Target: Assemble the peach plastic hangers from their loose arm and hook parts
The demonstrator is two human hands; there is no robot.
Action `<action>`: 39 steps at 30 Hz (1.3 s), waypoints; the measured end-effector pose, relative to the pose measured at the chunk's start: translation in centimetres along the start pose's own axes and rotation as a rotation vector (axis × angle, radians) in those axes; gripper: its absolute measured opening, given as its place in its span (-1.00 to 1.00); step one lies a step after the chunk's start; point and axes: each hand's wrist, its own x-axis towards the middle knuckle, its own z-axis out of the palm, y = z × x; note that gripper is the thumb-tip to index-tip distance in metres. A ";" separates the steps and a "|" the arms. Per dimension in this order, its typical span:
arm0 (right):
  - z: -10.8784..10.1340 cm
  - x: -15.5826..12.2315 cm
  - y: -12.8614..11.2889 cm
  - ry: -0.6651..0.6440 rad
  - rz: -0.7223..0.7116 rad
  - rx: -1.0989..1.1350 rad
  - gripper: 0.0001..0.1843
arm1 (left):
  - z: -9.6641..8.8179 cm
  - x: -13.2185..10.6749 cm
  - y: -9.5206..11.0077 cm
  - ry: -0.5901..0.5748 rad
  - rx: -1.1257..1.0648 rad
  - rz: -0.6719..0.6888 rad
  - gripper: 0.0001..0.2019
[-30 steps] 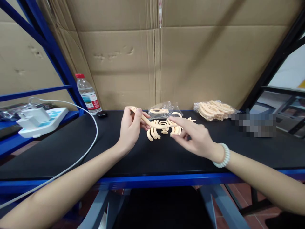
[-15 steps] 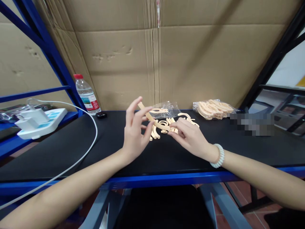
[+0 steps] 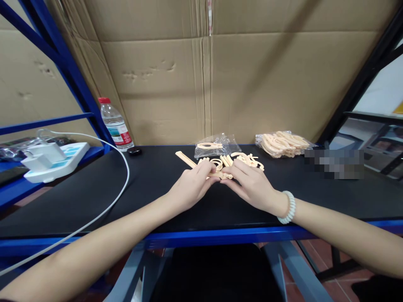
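A long beige plastic strip [image 3: 185, 159] sticks out up and to the left from behind my left hand [image 3: 192, 184]. That hand is closed on it, thumb and fingers pinched near its lower end. My right hand [image 3: 252, 180], wearing a pale coiled band [image 3: 288, 207], is closed at the same end, its fingertips almost meeting those of the left. The exact contact between the fingers is partly hidden. Just behind both hands lie several loose beige curved and straight pieces [image 3: 247, 159], some covered by the fingers.
Behind the pieces, an opened clear bag [image 3: 233, 144] lies on the black tabletop [image 3: 110, 201]. A full bag of beige pieces [image 3: 281, 142] is farther right. On the left are a water bottle [image 3: 118, 132], a small black object [image 3: 134, 151], a power strip [image 3: 74, 155] and a white cable [image 3: 127, 176].
My left hand has come down and right along the strip, closing near its lower end beside my right hand. The strip has tilted lower; the right hand has barely moved.
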 end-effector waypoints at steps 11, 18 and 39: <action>0.4 -0.2 0.4 0.064 -0.107 0.226 -0.83 | -0.2 -0.1 0.3 -0.096 0.003 0.149 -0.79; 0.0 0.2 -0.1 0.038 0.086 0.513 -0.86 | -0.2 -0.2 0.1 -0.027 -0.002 0.218 -0.77; -0.1 0.5 4.5 -0.056 0.458 0.724 -0.74 | -4.3 1.3 -5.9 -0.483 0.295 0.004 -0.79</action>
